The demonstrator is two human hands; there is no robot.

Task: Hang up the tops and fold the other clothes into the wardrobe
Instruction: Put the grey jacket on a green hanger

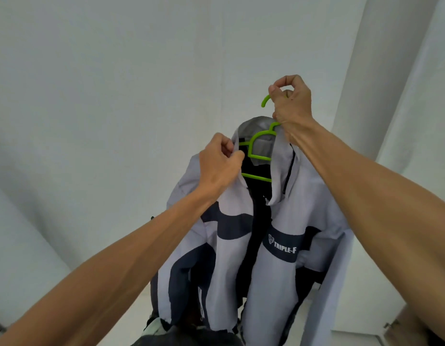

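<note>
A pale grey and navy jacket [313, 196] with a "TRIPLE-F" band on one sleeve hangs on a lime green plastic hanger [260, 156], held up in front of me. My right hand [292, 106] is closed around the hanger's neck just under its hook, which curls out to the left. My left hand [220, 163] pinches the jacket's left collar edge beside the hanger's left arm. The jacket front is unzipped, showing a dark lining. The hanger's shoulders are hidden inside the fabric.
Plain white walls fill the background, with a white vertical panel or door edge [391, 71] at the right. More dark and light clothing [191, 333] lies low in the middle, under the jacket. A small metal fitting [391, 324] shows at bottom right.
</note>
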